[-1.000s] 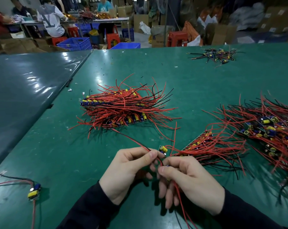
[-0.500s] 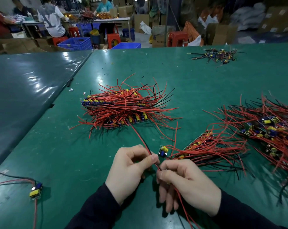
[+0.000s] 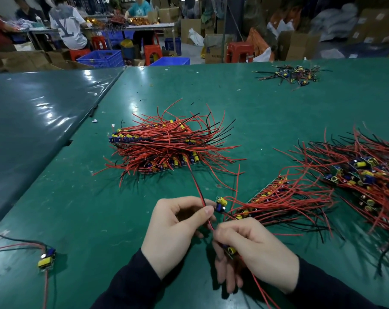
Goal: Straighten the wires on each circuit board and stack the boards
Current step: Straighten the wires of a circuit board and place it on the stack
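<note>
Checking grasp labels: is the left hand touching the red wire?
Touching. The head view shows the left hand pinching the red wire between thumb and forefinger, beside a small board.

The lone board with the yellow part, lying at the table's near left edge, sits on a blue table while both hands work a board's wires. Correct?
Not quite: the table is green, not blue, as the head view shows. The rest holds: the lone board lies near the left edge, and the left hand and right hand pinch the wires of a small board.
</note>
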A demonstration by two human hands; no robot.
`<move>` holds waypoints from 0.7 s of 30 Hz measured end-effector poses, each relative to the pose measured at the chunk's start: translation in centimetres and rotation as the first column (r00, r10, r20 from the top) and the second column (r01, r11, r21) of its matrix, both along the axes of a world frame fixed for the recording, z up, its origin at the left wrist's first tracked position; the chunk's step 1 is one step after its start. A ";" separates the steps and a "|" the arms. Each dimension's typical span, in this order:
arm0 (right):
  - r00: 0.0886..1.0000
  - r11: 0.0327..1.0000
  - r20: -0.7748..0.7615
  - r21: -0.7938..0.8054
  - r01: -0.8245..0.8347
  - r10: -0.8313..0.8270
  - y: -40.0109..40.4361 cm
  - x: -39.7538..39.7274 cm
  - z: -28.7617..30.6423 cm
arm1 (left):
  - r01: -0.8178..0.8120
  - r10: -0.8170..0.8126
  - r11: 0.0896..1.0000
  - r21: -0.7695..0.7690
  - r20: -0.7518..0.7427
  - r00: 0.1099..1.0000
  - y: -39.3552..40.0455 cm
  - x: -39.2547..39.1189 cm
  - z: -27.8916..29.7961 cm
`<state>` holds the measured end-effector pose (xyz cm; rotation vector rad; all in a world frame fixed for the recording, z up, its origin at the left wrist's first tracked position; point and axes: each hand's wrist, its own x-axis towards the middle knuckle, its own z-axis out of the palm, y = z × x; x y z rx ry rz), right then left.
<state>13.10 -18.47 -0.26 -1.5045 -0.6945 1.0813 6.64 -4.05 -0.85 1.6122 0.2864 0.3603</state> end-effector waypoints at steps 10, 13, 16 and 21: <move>0.989 0.997 0.135 -0.053 -0.060 0.067 -0.2 -0.1 0.4 | -0.136 0.135 0.990 0.050 0.014 0.991 0.3 0.2 -0.2; 0.986 0.996 0.147 -0.049 -0.075 0.082 -0.2 -0.2 0.3 | -0.150 0.152 0.987 -0.051 0.039 0.988 0.3 0.3 0.0; 0.982 0.996 0.166 -0.038 -0.082 0.087 -0.3 -0.4 0.5 | -0.150 0.158 0.978 -0.145 0.041 0.987 0.2 0.3 0.2; 0.978 0.997 0.196 -0.047 -0.060 0.069 -0.1 -0.5 0.5 | -0.219 0.244 0.942 -0.254 0.068 0.967 1.2 0.2 0.7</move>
